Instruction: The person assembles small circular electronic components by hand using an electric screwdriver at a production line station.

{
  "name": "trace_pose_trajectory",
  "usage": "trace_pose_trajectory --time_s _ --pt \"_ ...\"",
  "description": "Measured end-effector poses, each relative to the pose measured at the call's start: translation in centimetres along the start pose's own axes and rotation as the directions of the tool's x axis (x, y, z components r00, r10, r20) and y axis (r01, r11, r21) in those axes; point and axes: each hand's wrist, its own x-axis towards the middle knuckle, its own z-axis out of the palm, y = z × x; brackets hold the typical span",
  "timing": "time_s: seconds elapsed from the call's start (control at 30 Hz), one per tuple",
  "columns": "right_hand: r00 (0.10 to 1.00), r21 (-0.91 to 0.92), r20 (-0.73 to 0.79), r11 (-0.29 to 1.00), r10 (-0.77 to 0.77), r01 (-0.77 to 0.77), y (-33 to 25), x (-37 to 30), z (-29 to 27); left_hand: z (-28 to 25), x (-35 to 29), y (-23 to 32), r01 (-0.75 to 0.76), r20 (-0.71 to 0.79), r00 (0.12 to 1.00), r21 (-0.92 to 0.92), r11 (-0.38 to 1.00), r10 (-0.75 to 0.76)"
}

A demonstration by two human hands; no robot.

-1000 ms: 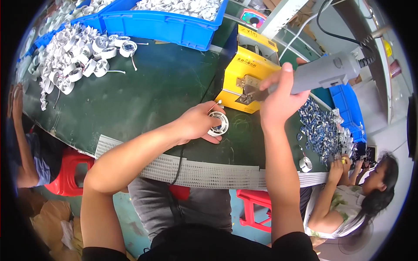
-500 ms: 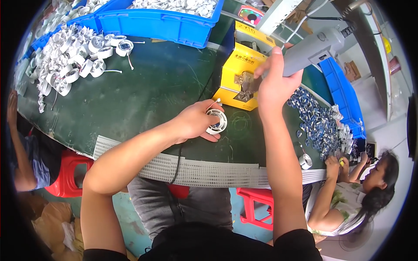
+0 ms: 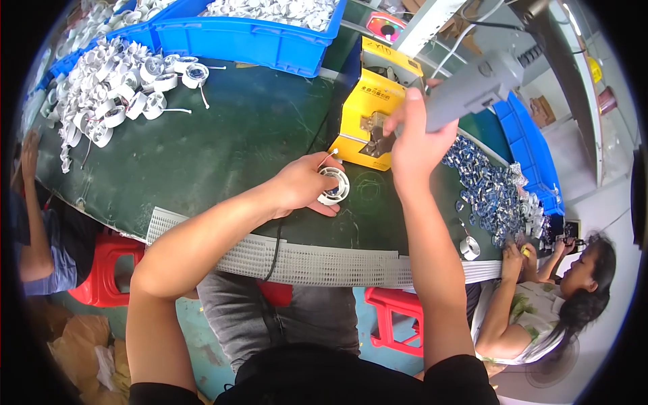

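My left hand (image 3: 297,185) rests on the green table, its fingers closed around a white ring-shaped plastic housing (image 3: 343,192). A thin wire with a small white connector (image 3: 333,152) sticks up from the housing. In my right hand (image 3: 420,150) is a grey electric screwdriver (image 3: 476,89), its body slanting up to the right toward a coiled cord. The screwdriver's tip end is by the metal mechanism on the front of a yellow screw feeder (image 3: 356,115); my fingers partly hide that end.
White ring housings (image 3: 108,88) are heaped at the far left, before blue bins (image 3: 250,40) of white parts. Small blue-and-silver parts (image 3: 489,189) lie piled on the right, near one loose housing (image 3: 469,248). A grey slotted strip (image 3: 317,265) lines the near edge. Co-workers (image 3: 533,304) sit at both sides.
My right hand and the screwdriver have shifted a little left and down, close against the yellow feeder. The left hand has stayed nearly still with the ring housing.
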Motion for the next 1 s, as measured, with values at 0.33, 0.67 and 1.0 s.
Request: trace_pose_trajectory --time_s 0.33,0.67,1.0 --pt "0.999 0.200 0.030 0.979 0.037 -0.043 -1.0 -5.8 0.9 -0.1 0.0 0.3 -0.005 -0.006 1.000 -0.023 1.000 0.005" --pt "0.998 0.193 0.034 0.980 0.052 -0.057 -0.4 -5.9 1.4 -0.1 -0.1 0.5 0.020 0.014 1.000 -0.030 0.999 -0.020" --pt "0.992 0.220 0.109 0.972 0.058 -0.081 -0.5 -6.4 1.6 0.2 -0.6 0.5 -0.015 0.001 1.000 -0.020 1.000 0.015"
